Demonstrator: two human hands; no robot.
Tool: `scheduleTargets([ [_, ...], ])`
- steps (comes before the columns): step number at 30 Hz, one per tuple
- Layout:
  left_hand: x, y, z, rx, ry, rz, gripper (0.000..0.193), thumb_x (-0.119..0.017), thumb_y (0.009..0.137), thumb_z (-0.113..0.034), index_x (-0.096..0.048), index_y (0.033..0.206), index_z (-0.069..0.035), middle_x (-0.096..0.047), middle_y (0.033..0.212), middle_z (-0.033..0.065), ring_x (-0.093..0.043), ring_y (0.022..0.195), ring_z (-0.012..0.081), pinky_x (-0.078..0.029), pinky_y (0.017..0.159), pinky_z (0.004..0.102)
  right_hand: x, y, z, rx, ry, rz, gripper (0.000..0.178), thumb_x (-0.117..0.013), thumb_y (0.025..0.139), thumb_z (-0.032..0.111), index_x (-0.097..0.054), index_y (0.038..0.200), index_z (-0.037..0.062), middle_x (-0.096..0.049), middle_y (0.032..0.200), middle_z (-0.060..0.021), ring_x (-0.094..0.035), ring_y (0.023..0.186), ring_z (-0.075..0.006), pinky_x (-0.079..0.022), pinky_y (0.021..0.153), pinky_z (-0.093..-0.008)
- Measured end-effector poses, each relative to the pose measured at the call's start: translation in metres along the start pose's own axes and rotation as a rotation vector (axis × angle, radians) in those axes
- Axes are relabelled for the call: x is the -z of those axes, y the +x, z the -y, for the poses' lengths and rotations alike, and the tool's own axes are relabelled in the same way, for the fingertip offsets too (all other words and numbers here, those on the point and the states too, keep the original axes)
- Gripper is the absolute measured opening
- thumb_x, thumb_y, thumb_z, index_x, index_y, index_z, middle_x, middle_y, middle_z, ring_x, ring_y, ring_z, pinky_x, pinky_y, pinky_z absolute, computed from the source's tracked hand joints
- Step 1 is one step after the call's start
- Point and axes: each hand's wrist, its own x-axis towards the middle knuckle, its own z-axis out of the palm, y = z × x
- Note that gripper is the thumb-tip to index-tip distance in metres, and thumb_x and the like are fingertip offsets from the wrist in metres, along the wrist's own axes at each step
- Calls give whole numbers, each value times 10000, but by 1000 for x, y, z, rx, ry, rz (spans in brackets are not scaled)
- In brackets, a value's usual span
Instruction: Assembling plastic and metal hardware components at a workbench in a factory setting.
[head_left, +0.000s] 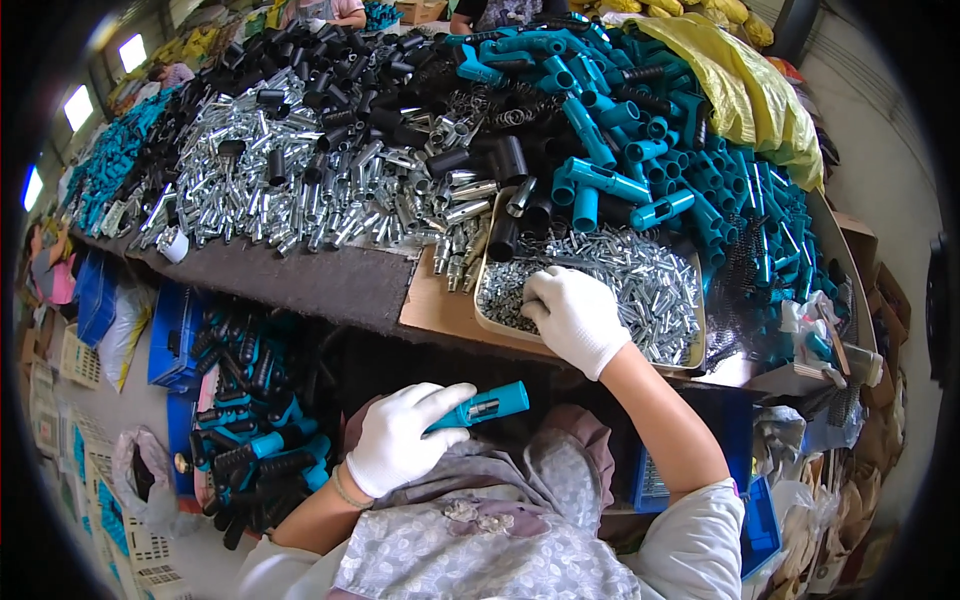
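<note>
While the left hand (400, 440) holds a teal tube (508, 400) in front of the tabletop's (290, 285) near edge, above the grey apron (430, 565), the right hand (580, 315) reaches into the left part of a shallow tray (505, 329) of small metal parts (655, 312). The left fingers and thumb are closed about the tube's left end; the right fingers are bent, their tips down among the parts, and whether they pinch one cannot be told. The tray lies along the near edge of the tabletop, beside a cardboard sheet (425, 308) and below a heap of teal tubing (610, 183). Picking up is probably done best with the fingertips alone, lifting a single piece clear of its neighbours, while the left hand keeps the tube still and leaves its slot and free end uncovered. The tube's long axis runs nearly level across the body, rising slightly from left to right; its free end points rightward and a little toward the tabletop, below the tray, and its slot faces the viewer, with bright metal visible inside.
</note>
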Motion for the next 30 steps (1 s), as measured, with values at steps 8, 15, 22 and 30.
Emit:
scheduleTargets([
  [8, 0, 3, -2, 8, -13, 40, 510, -837, 661, -90, -679, 1142, -32, -669, 903, 159, -661, 761, 342, -539, 680, 378, -2, 0, 4, 81, -6, -1, 151, -692, 817, 195, -672, 907, 75, -658, 885, -131, -644, 884, -343, -517, 783, -445],
  [15, 3, -3, 5, 10, -36, 27, 467, -807, 733, -160, -670, 1171, -74, -681, 920, 126, -665, 774, 328, -543, 683, 378, 1, -2, -1, 14, 77, -59, 121, -689, 815, 145, -642, 886, 59, -652, 853, -135, -645, 832, -354, -518, 736, -436],
  [22, 7, 4, 3, 0, -44, 36, 434, -822, 731, -200, -688, 1123, -69, -688, 893, 127, -672, 755, 320, -547, 674, 377, 22, -4, 9, -373, 1118, -35, 60, -673, 818, 53, -648, 842, 3, -679, 741, -42, -617, 651, -109, -513, 618, -275],
  [30, 10, 4, 9, -235, 132, 77, 460, -791, 756, -318, -688, 1138, -84, -672, 833, 69, -653, 713, 263, -542, 631, 365, 23, -33, 36, -283, 744, 282, 174, -781, 792, 134, -742, 914, 16, -734, 839, -121, -701, 770, -187, -549, 751, -319],
])
